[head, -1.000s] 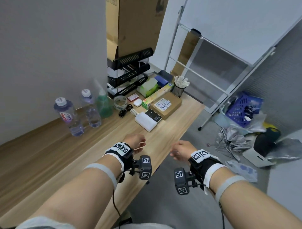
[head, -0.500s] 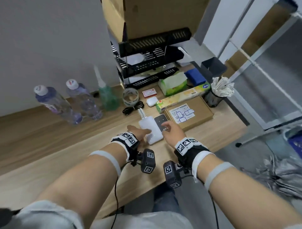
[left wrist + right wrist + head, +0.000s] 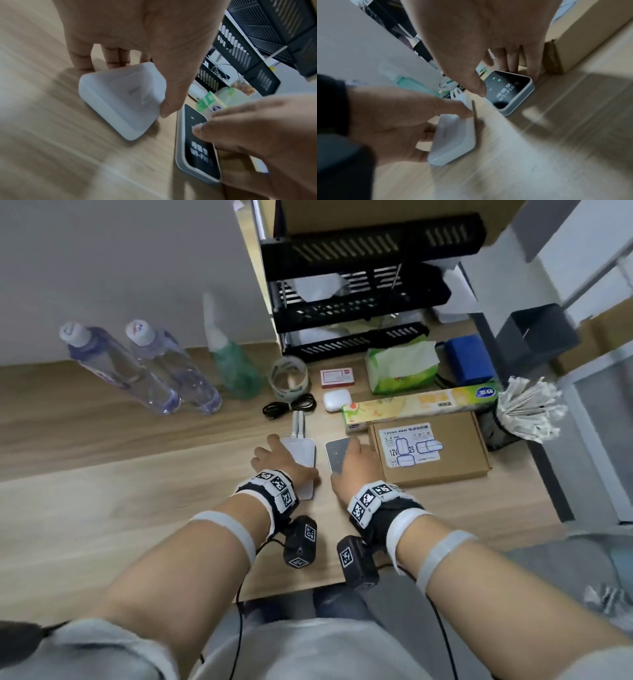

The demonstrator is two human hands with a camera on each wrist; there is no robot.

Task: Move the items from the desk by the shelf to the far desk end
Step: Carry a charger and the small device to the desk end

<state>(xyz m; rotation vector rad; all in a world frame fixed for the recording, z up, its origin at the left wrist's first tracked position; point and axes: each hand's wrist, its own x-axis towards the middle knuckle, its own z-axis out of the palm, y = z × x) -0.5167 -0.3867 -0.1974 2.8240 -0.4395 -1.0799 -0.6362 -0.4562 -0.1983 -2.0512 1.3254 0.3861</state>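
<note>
- The left hand (image 3: 279, 462) grips the white power bank (image 3: 301, 457) across its width: thumb down its right edge, the other fingers curled over its far-left edge, as the left wrist view shows.
- That white power bank (image 3: 123, 97) looks tipped up on one long edge off the wooden desk (image 3: 102, 508), though motion blur makes the tilt hard to judge.
- The right hand (image 3: 356, 465) grips the black-faced Wi-Fi device (image 3: 337, 455) just to the right, thumb on its left edge and fingers pressed together down its far-right side, between it and the cardboard box.
- In the right wrist view the black-faced Wi-Fi device (image 3: 509, 93) lies on the desk with small green lights lit on its face.
- The two devices lie side by side, apart by a narrow strip of desk, near the front edge at the shelf end.
- The flat cardboard box (image 3: 428, 451) with a printed label lies just right of the right hand.
- Behind it lies a long yellow-green carton (image 3: 418, 405), and at its right end stands a dark cup of white paper-wrapped sticks (image 3: 524, 412).
- Farther back: a coiled black cable (image 3: 289, 407), a white earbud case (image 3: 336, 400), a red-and-white card box (image 3: 337, 378), a tape roll (image 3: 289, 376), a green tissue pack (image 3: 400, 366) and a blue box (image 3: 467, 362).
- To the left stand two clear water bottles (image 3: 144, 368) and a green nozzle bottle (image 3: 233, 361) near the wall.
- The black tiered shelf (image 3: 359, 302) stands at the back, with a large cardboard carton (image 3: 342, 213) on top.
</note>
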